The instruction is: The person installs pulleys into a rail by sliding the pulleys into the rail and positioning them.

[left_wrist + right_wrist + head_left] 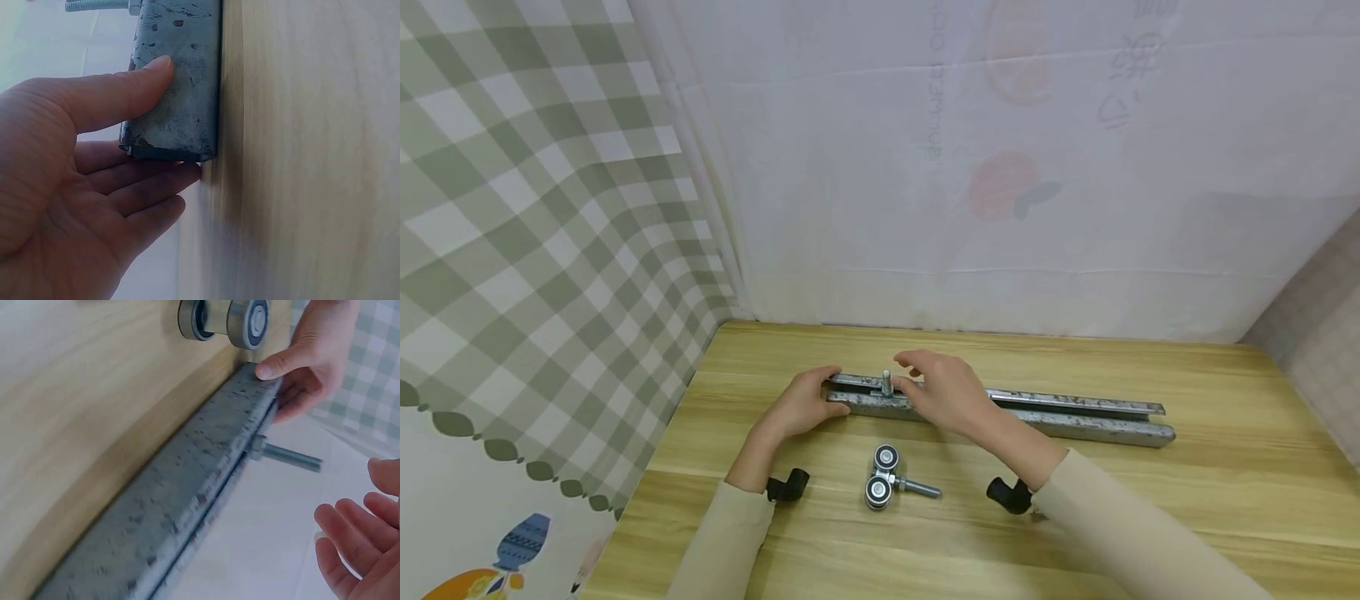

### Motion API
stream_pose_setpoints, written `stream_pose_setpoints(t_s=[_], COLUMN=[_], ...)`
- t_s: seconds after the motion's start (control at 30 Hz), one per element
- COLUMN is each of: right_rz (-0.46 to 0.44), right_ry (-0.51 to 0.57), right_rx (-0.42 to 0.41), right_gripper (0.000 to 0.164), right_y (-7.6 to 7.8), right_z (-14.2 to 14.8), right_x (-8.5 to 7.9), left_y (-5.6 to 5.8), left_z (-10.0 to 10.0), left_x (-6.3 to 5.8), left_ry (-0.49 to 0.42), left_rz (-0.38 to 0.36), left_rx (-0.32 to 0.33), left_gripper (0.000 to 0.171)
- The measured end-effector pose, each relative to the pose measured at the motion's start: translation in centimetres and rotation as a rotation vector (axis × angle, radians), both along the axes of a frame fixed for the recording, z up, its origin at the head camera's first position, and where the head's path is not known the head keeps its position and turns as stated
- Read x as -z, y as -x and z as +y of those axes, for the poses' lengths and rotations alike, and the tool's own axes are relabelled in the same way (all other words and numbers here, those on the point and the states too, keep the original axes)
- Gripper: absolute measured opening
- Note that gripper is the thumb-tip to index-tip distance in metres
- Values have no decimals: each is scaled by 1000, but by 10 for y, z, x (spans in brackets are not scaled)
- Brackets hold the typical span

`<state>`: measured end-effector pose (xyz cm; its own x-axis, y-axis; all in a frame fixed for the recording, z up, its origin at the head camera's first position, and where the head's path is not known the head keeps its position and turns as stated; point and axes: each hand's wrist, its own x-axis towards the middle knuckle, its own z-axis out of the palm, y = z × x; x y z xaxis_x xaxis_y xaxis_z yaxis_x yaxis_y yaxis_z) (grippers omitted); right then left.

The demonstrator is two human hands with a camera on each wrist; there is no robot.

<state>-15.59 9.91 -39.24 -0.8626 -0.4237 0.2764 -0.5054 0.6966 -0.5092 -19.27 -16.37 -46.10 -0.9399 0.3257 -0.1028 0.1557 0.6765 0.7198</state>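
A long, worn grey metal rail (1086, 422) with a slot along its top lies across the wooden table. My left hand (799, 405) grips its left end, the thumb on the near wall and the fingers around the end and far side. A threaded bolt (292, 457) with a nut stands up out of the slot; whatever it is fixed to inside the rail is hidden. My right hand (951, 392) hovers just right of the bolt, fingers loosely bent and apart from it in the right wrist view. A roller with several wheels (878, 491) and a threaded stem lies nearer me.
Two black bent pieces (788, 485) lie near my forearms, the right-hand black piece (1010, 495) partly covered by my arm. Behind the wooden table (1225, 492) hangs a white cloth (850, 192). A green checked cloth (550, 183) hangs on the left.
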Motion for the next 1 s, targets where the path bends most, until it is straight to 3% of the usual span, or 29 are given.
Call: stream_pose_setpoints(t_s=[0.3,0.67,0.8,1.0], right_rz=[181,428,474,456], right_ry=[-68,-169,-195,-288], right_rx=[-66,-172,-216,-229], right_gripper=[37,46,63,61], right_y=[-20,-42,-51,-70], right_z=[40,89,105,130], right_x=[-6,10,15,24], left_y=[0,1,1,3], left_z=[2,0,0,1], left_x=[3,4,4,5], left_ry=[2,11,5,3], left_rz=[-1,-2,-4,7], left_rx=[1,-20,-21,-14], left_gripper=[74,73,73,73])
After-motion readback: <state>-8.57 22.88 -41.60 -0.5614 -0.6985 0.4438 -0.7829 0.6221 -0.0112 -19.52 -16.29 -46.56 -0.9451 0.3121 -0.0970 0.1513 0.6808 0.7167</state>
